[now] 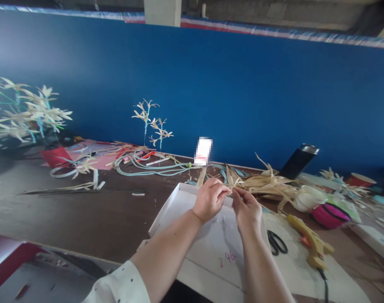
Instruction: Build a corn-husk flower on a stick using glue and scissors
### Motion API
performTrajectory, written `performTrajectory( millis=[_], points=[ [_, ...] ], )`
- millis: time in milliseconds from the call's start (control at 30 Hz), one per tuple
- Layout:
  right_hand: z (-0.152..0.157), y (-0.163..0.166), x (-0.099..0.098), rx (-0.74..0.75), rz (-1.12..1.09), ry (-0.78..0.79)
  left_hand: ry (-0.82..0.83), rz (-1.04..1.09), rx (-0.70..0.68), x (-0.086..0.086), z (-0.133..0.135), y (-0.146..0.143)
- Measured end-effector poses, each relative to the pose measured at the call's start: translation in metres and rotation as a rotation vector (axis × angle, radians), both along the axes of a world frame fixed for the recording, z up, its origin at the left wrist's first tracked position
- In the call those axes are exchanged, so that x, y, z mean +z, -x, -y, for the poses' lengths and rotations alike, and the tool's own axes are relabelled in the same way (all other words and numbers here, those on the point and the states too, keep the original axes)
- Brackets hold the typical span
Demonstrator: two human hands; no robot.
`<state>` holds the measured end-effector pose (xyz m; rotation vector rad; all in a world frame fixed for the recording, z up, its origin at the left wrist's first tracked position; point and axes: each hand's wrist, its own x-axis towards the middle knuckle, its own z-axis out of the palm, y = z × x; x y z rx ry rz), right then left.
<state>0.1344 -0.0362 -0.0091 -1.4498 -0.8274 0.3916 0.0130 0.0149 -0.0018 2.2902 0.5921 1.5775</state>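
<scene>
A thin strip of dry leaf (232,191) is hanging in the air between the two hands, just above the far edge of a white tray (176,206). The left hand (210,201) and the right hand (247,209) are almost touching. The fingers (222,191) of each are pinching narrowly on one end of the strip. The piece is too small to say more about its shape.

The strip is looking brittle, so a hard pull or twist from either pinch is likely to split or snap it. Because the hold is only at the fingertips, a loosened pinch could drop it among the pile of dry leaves (268,183) lying just beyond, where it would be hard to pick out again.

The scissors (276,243) are lying just beside the right wrist, and the yellow glue gun (308,240) is resting a little further right on the worktop (84,219). A careless sweep of the right forearm could catch the blades or the nozzle. I cannot tell whether the gun is hot. Its cord (324,282) is trailing toward the near edge, where an elbow could snag it.
</scene>
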Motion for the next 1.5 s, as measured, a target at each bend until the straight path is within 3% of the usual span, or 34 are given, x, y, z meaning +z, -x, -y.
performTrajectory(
  millis=[267, 467, 533, 633, 767, 900, 1033, 1200, 1500],
  points=[
    [-0.004, 0.001, -0.001, 0.052, -0.151, -0.141, -0.02, 0.017, 0.007, 0.001, 0.003, 0.0],
    [-0.001, 0.007, 0.006, 0.053, -0.175, -0.29, 0.014, 0.153, -0.109, 0.007, 0.013, 0.005],
    [-0.001, 0.007, 0.005, 0.044, -0.167, -0.314, 0.112, 0.244, -0.105, 0.008, 0.015, 0.005],
    [-0.004, 0.004, -0.002, 0.031, -0.144, -0.369, 0.39, 0.352, -0.126, 0.008, 0.015, 0.001],
    [-0.01, -0.003, -0.011, 0.009, -0.048, -0.402, 0.817, 0.407, -0.288, 0.009, 0.01, -0.005],
    [-0.011, -0.007, -0.013, 0.044, -0.004, -0.401, 1.008, 0.394, -0.452, 0.012, 0.006, -0.007],
    [-0.008, -0.005, -0.01, 0.068, 0.016, -0.331, 1.025, 0.393, -0.51, 0.011, 0.005, -0.007],
    [-0.003, 0.002, -0.002, 0.102, -0.026, -0.204, 1.042, 0.413, -0.481, 0.007, 0.003, -0.009],
    [0.0, 0.007, 0.007, 0.123, -0.065, -0.204, 1.024, 0.372, -0.461, 0.009, 0.003, -0.009]
  ],
)
